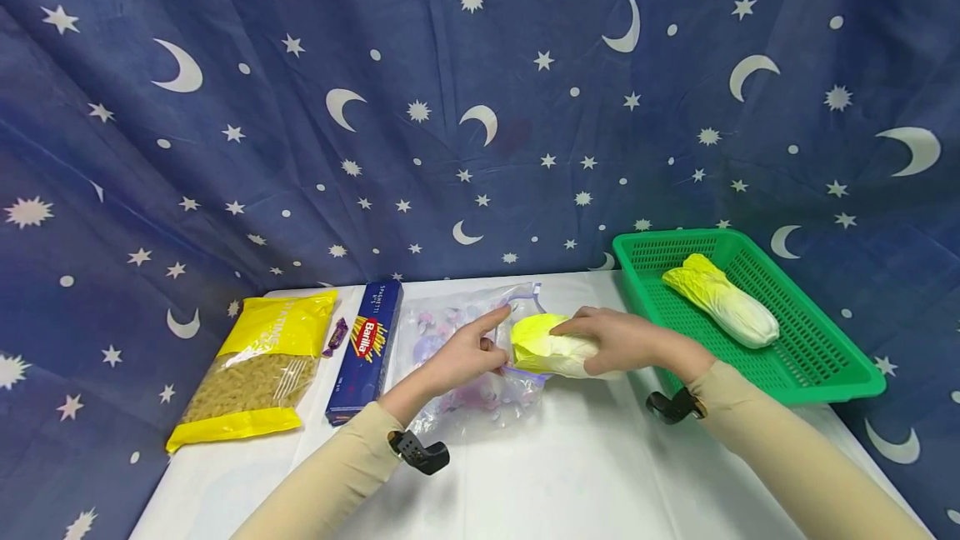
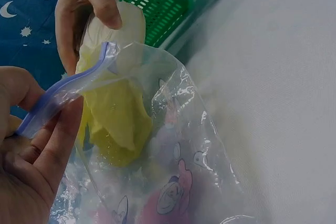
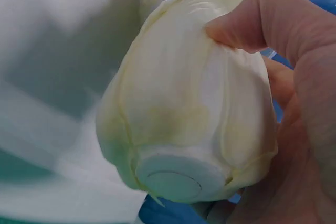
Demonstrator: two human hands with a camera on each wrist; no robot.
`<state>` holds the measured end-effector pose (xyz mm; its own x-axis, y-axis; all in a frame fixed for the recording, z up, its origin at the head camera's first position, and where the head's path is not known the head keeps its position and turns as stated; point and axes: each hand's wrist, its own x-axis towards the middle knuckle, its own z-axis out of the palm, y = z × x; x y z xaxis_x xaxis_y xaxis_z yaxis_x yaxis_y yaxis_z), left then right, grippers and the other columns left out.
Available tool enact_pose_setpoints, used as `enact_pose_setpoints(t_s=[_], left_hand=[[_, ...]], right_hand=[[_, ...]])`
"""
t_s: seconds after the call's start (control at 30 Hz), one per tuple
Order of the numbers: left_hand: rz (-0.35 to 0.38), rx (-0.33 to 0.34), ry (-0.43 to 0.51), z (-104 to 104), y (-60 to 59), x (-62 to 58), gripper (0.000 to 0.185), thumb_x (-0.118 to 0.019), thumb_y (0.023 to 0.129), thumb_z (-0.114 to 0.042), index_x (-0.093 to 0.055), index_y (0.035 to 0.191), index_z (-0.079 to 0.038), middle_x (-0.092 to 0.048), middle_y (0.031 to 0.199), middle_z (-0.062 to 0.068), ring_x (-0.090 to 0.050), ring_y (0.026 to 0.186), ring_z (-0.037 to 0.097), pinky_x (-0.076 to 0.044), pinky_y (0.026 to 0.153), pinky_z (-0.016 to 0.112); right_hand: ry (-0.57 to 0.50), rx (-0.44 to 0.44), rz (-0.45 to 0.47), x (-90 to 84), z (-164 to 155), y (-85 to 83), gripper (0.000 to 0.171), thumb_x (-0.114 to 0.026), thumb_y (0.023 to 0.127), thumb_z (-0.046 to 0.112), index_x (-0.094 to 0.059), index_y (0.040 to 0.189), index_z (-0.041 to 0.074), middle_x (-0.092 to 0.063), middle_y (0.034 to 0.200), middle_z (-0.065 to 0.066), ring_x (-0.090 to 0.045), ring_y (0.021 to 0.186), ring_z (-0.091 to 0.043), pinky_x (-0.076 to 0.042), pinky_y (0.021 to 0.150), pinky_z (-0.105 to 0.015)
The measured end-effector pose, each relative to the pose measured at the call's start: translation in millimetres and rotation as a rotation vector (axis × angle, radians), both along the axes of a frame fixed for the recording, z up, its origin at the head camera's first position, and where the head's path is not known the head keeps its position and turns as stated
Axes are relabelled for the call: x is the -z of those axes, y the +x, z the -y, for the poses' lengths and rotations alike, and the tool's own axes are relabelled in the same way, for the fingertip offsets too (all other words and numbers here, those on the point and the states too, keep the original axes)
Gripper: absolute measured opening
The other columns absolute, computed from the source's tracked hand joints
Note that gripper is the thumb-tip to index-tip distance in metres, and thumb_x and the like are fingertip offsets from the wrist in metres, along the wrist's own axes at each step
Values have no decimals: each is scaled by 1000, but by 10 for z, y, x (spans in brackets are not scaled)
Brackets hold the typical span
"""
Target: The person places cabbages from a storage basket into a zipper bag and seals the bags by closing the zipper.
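Gripping a toy napa cabbage [image 1: 557, 348] by its pale white stem end, the right hand [image 1: 626, 342] curls fingers and thumb round it and holds its yellow-green leafy tip inside the mouth of a clear zip bag [image 1: 480, 357]. The cabbage looks glossy and ribbed, with a flat round plug at its base, plain in the right wrist view. The left hand [image 1: 457, 354] pinches the bag's purple zip edge between thumb and fingers, holding the mouth open around the leaf tip; the bag carries pink cartoon prints and lies on the white table [image 1: 570, 465]. Open tabletop stretches toward the near edge in front of both arms. Just right of the hands sits a green basket [image 1: 825, 373] at the table's right edge, holding a second cabbage [image 1: 720, 300]. Left of the bag lie a blue spaghetti box [image 1: 366, 350] reading "Barilla", a small purple candy [image 1: 335, 336], and a yellow pasta packet [image 1: 258, 365] whose print is too small to read.
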<state>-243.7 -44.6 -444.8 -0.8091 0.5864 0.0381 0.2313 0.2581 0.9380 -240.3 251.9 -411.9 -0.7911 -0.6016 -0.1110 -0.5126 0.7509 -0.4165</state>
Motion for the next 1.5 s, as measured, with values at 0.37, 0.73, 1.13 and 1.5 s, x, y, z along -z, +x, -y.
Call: enact_pose_setpoints(t_s=[0.37, 0.73, 1.13, 1.5], left_hand=[[-59, 15, -63, -115, 50, 12, 79, -63, 89, 0, -32, 161, -12, -27, 167, 4, -64, 70, 14, -56, 63, 28], [-62, 22, -56, -141, 50, 27, 81, -64, 89, -2, -30, 162, -12, -26, 167, -1, -66, 72, 15, -59, 65, 41], [-5, 0, 29, -181, 45, 73, 83, -65, 90, 1, -28, 162, -14, -23, 168, -1, -66, 76, 17, -62, 76, 39], [-3, -30, 22, -218, 65, 69, 82, -65, 93, -4, -24, 163, -10, -17, 170, 2, -70, 79, 16, -60, 75, 42]], right_hand=[[-53, 125, 126, -84, 129, -124, 62, -71, 82, 21, -61, 144, 15, -60, 125, -7, -54, 98, -22, -48, 83, -38], [-306, 291, 309, -49, 81, -190, 59, -68, 88, 27, -58, 144, 11, -61, 130, -12, -57, 103, -26, -50, 84, -36], [-532, 460, 539, -14, 150, -194, 65, -66, 95, 30, -47, 151, 4, -65, 108, -14, -65, 82, -23, -57, 65, -34], [-672, 552, 670, 24, 157, -206, 66, -66, 95, 29, -45, 150, -1, -62, 112, -15, -64, 87, -22, -60, 70, -36]])
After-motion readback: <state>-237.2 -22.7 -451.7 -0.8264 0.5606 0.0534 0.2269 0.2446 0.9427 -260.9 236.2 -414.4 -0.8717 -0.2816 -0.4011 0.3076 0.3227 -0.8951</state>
